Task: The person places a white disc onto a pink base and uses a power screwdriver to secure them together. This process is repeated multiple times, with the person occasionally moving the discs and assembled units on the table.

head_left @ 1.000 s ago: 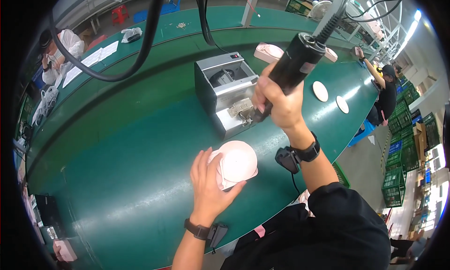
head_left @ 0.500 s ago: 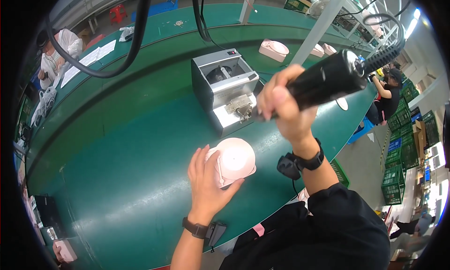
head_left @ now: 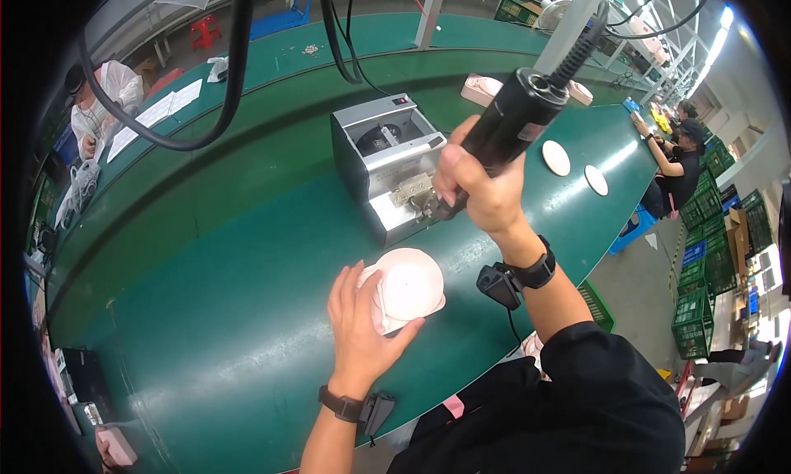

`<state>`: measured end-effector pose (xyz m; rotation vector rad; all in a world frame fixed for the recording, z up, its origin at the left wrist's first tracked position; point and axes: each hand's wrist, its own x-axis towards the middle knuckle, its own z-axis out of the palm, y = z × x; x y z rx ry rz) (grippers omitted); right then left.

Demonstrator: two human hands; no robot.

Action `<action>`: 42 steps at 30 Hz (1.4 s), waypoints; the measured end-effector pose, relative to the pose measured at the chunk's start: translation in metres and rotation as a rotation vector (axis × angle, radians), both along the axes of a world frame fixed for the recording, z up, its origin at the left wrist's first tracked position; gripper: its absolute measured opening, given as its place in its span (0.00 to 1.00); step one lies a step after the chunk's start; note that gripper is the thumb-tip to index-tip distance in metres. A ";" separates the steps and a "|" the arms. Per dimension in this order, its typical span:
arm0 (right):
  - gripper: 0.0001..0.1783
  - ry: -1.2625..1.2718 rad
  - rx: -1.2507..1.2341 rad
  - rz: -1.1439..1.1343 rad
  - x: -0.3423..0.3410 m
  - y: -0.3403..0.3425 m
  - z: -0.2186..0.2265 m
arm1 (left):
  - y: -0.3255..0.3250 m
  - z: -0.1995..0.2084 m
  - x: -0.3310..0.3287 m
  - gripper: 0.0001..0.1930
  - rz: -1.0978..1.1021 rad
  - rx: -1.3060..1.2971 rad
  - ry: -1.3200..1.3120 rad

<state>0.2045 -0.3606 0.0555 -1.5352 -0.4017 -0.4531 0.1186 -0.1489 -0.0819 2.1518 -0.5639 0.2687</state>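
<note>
My left hand [head_left: 362, 330] is curled round the side of a pale pink plastic housing [head_left: 412, 283] with a round, bright top, and steadies it on the green bench. A fist made by my right hand [head_left: 492, 190] grips a black electric screwdriver [head_left: 521, 116] with a coiled cable at its rear end. The tool is tilted, its lower end at the front outlet of a grey screw feeder [head_left: 349, 157]. My fingers and the outlet hide its tip, so I cannot tell whether a screw sits on it.
Two pale oval discs [head_left: 556, 158] lie right of the feeder. More pink housings [head_left: 479, 89] stand farther back by a metal post [head_left: 568, 29]. Black cables [head_left: 239, 62] hang at the upper left. Co-workers sit left and right, with green crates [head_left: 692, 326] beyond the bench's right edge.
My right hand has come slightly left, and the screwdriver has swung from nearly level to more upright, its lower end near the feeder outlet. My left hand keeps its hold on the pink housing.
</note>
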 end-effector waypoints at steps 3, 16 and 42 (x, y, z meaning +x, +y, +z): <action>0.10 0.036 0.106 0.086 -0.016 0.001 -0.002 | -0.001 0.000 0.001 0.43 -0.007 0.012 -0.009; 0.12 0.060 0.053 0.265 -0.050 0.036 -0.011 | -0.002 0.001 -0.002 0.43 0.000 -0.004 -0.017; 0.16 0.144 0.126 0.248 -0.047 0.042 -0.032 | 0.002 0.002 0.004 0.45 -0.032 0.085 -0.026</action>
